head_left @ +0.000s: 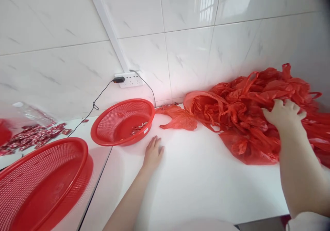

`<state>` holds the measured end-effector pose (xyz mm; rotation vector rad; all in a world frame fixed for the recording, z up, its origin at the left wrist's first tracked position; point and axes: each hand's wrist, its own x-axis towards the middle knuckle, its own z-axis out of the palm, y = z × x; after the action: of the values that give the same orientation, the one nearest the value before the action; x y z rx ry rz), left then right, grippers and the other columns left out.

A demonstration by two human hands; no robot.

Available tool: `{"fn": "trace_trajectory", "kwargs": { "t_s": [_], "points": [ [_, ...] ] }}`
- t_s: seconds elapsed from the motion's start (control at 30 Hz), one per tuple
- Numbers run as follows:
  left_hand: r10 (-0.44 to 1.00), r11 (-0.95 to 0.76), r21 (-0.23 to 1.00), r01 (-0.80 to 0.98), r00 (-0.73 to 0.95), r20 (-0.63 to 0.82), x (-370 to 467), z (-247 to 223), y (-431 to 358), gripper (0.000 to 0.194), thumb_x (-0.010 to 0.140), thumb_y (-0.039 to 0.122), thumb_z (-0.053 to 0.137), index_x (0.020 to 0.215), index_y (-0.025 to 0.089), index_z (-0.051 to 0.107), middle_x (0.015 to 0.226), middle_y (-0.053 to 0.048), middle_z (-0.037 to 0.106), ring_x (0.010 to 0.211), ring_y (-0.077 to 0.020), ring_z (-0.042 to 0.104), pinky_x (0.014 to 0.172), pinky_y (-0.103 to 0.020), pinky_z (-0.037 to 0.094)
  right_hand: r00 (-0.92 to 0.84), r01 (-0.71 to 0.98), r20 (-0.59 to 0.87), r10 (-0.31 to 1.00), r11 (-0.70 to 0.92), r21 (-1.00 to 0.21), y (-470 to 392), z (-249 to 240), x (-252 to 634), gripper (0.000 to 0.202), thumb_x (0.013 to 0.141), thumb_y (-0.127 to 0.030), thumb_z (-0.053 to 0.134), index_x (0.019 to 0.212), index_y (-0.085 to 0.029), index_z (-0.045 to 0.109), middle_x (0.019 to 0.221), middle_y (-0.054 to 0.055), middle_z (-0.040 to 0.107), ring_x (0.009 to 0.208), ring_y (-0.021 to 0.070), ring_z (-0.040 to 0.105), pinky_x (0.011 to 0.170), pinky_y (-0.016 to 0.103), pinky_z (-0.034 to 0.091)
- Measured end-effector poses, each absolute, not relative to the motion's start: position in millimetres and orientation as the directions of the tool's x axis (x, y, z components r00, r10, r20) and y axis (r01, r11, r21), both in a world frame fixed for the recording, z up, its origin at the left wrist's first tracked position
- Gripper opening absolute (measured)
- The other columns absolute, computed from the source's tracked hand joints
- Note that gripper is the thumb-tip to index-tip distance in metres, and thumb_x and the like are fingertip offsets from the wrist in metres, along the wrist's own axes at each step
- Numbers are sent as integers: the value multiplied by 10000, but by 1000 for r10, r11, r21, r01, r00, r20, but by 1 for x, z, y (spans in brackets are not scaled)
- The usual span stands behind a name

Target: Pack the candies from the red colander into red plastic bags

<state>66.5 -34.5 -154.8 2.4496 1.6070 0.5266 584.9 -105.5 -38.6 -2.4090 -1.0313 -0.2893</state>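
Now, right hand on the bag heap, left hand on the table

And it's the right hand [285,112] on the big pile, fingers spread wide across the red plastic bags [239,98], closed around nothing that shows! That tangled heap sits on the right of the white table [185,179], up against the tiled wall [190,55], handles poking out every which way. Well apart from it, the left hand [153,151] lies palm down on the table, empty by the look of it, just beside the smaller red basket [109,122].

So how far along are we? Hard to call from this view! The heap is loose and jumbled, and one thin bag [179,116] lies flattened at its left end. A few small packets [138,128] sit in the smaller basket, which has plenty of room left. Over on the left, the larger basket [55,181] shows a bare bottom, while a scatter of patterned packets [36,136] lies loose behind it. Judging by that, much looks left out, with little put away.
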Motion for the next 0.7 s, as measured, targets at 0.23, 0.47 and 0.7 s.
{"fn": "trace_trajectory", "kwargs": {
  "t_s": [0.23,0.47,0.7],
  "points": [
    [926,-374,278,885,340,162,71,-153,-39,466,952,313,391,1392,169,448,1521,-141,381,1427,-257,311,1174,-551,174,158,938,746,647,137,-317,-92,-11,435,302,928,-360,483,1149,-197,607,1311,153,555,1271,342,460,1075,555,342],
    [925,-379,320,868,345,160,70,-153,-41,462,953,331,394,1389,186,444,1522,-130,383,1429,-257,305,1175,-538,171,-202,838,409,890,373,-399,-22,-105,296,341,929,-238,436,1241,-178,561,1407,144,507,1275,286,491,1000,463,457],
    [921,-368,501,783,234,311,65,-161,-38,604,905,260,475,1461,144,271,1505,-194,351,1403,-281,333,1122,-515,313,-269,843,272,924,362,-397,-19,-143,259,264,877,-186,476,1072,-242,646,1020,118,673,1029,303,621,897,442,486]
  ]
}}
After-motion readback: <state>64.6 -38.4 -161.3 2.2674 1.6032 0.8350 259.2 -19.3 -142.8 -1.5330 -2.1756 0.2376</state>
